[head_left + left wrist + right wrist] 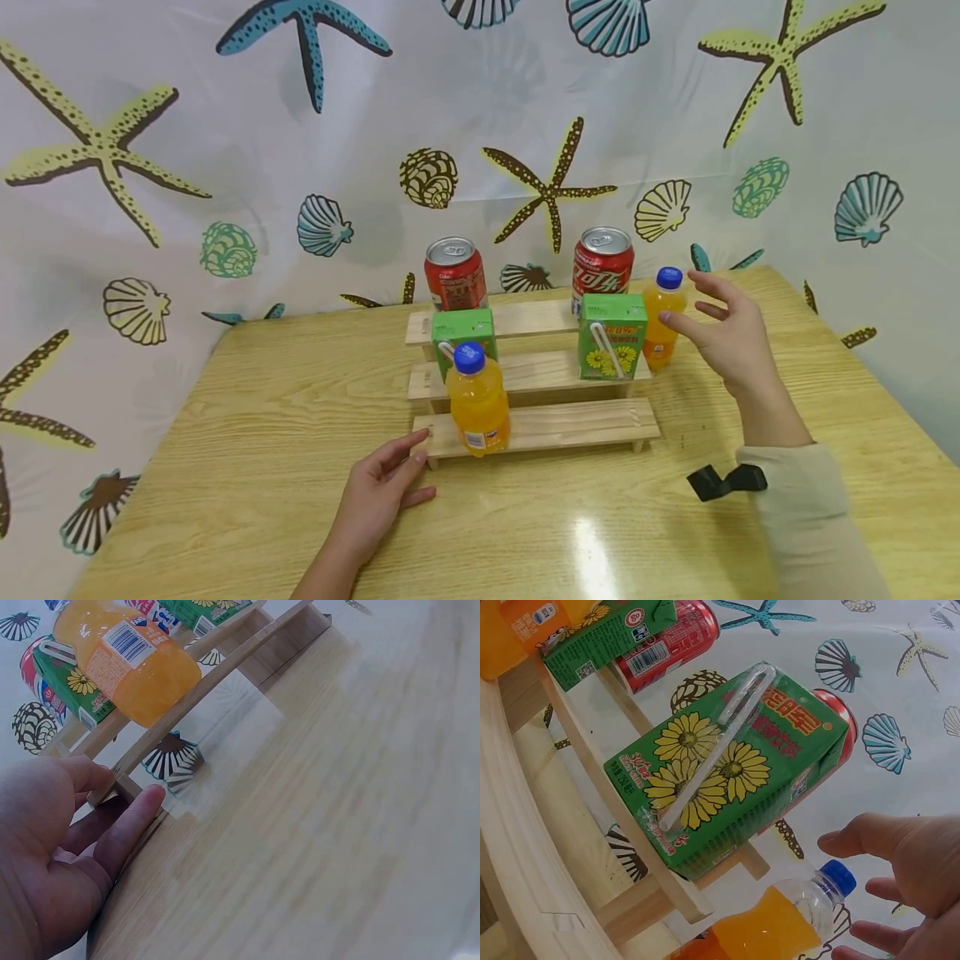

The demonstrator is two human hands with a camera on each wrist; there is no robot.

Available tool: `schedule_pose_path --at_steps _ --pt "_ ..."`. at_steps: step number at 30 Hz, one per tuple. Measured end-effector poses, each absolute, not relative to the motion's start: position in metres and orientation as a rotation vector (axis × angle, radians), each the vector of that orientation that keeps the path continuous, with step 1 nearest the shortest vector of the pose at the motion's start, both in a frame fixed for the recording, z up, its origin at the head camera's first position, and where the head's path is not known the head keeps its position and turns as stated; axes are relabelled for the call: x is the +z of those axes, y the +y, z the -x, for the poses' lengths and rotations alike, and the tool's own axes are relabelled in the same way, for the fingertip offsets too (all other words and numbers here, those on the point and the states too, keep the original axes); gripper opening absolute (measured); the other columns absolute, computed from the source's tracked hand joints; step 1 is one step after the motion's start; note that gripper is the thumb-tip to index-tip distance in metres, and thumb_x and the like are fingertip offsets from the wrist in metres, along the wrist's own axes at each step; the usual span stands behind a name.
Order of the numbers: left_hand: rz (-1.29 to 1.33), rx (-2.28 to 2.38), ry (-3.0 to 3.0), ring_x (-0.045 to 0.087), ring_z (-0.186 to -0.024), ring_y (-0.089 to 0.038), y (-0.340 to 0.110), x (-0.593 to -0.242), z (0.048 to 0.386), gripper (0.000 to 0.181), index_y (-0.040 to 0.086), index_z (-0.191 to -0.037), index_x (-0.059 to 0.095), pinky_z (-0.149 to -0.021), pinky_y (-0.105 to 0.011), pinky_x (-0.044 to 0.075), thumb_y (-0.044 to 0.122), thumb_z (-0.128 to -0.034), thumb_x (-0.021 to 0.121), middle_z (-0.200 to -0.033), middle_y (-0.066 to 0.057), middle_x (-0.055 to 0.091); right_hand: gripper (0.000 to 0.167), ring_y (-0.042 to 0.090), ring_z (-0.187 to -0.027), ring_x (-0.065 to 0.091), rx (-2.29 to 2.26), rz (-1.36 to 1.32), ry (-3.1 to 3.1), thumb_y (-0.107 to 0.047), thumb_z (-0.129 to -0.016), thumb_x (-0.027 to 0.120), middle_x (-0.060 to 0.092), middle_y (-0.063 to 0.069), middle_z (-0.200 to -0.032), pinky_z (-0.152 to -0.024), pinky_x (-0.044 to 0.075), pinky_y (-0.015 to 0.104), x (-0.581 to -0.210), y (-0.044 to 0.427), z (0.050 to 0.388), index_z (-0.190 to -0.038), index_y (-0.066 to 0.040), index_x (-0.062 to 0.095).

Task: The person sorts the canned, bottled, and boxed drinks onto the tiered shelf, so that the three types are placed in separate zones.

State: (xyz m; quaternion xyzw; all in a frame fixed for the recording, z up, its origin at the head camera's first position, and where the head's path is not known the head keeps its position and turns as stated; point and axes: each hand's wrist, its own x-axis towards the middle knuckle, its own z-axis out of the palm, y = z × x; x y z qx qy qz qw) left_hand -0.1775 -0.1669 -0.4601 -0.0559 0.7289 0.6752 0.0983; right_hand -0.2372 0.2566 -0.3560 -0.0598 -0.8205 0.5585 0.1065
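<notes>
A three-step wooden rack (570,425) stands on the table. My left hand (378,492) holds the left end of its lowest step, with fingers and thumb at the corner (112,784). An orange drink bottle (477,408) with a blue cap stands at that step's left side. Beside the rack's right end is a second orange drink bottle (658,337). My right hand (731,337) is around its upper part, thumb and fingers spread; the right wrist view shows a gap between the hand and the blue cap (838,877).
Two green drink cartons (613,337) with straws occupy the middle step, left and right. Behind them two red cola cans (455,275) stand on the top step. A patterned cloth (360,150) hangs behind the wooden table (300,400). A black strap piece (726,482) sticks out at the right sleeve.
</notes>
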Motion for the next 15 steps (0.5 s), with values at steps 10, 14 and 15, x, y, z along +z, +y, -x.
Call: schedule_pose_path --at_steps 10,14,15 --pt "0.173 1.999 2.156 0.064 -0.109 -0.017 -0.1676 -0.4588 0.1762 0.037 0.012 -0.137 0.060 -0.083 -0.035 0.065 0.011 -0.1007 0.061 -0.142 -0.009 0.056 0.070 0.042 -0.140 0.039 1.612 0.187 -2.401 -0.022 -0.093 0.073 0.034 0.017 -0.158 -0.109 0.048 0.061 -0.3630 0.2551 0.2417 -0.154 -0.013 0.039" --pt "0.171 1.996 2.156 0.064 -0.108 -0.016 -0.1670 -0.4582 0.1767 0.036 0.012 -0.137 0.061 -0.083 -0.035 0.065 0.011 -0.1008 0.060 -0.141 -0.010 0.056 0.071 0.045 -0.140 0.039 1.615 0.186 -2.403 -0.021 -0.094 0.072 0.035 0.020 -0.157 -0.109 0.047 0.062 -0.3651 0.2554 0.2424 -0.155 -0.013 0.037" --pt "0.171 1.995 2.157 0.064 -0.108 -0.016 -0.1668 -0.4580 0.1769 0.036 0.012 -0.137 0.061 -0.083 -0.035 0.065 0.011 -0.1007 0.060 -0.141 -0.010 0.056 0.071 0.045 -0.140 0.038 1.614 0.184 -2.406 -0.021 -0.094 0.071 0.034 0.021 -0.157 -0.109 0.047 0.062 -0.3657 0.2554 0.2426 -0.155 -0.013 0.036"
